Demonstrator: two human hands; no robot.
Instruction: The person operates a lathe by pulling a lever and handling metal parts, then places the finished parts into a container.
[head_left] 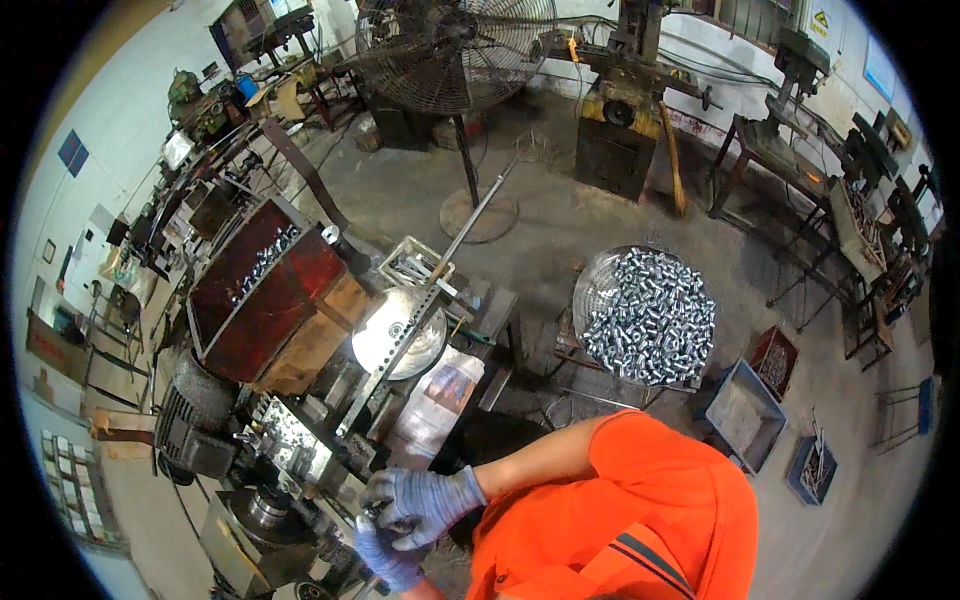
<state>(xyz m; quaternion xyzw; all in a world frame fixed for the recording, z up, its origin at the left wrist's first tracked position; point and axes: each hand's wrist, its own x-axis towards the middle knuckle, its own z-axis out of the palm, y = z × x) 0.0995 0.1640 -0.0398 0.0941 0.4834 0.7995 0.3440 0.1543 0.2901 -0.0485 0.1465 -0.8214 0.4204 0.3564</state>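
Lathe-like machine [290, 445] at lower left of centre, greasy metal, a bright slotted block on top and a round chuck-like part [265, 510] below that block. Both gloved hands at its right side, lower centre of frame. Right hand [425, 503], in grey-blue knit glove, reaches in from the right; fingers bent, thumb toward the other glove. Left hand [385, 558] just below, entering from the lower edge, very near the right. Cannot tell whether the fingers of either are clamped on anything; the contact area is too small and partly hidden.

Just above the hands: printed paper sheet [437, 400], laid flat. Beside it a perforated metal bar [388, 361] slants up across a round silvery disc [372, 335]. White tray [398, 247] of metal bits above the disc.

Upper left of the machine: dark red bin [262, 335], some shiny cylinders inside.

Right of centre: round pan [592, 290], heaped with short silvery metal pieces [650, 320]. Farther right, blue tray [745, 410], small red box [790, 375] beside it, smaller blue tray [805, 470] below.

Top centre: large caged fan [455, 45]. Broom [672, 165] leans upper right. Orange shirt [620, 500] fills lower right of centre.
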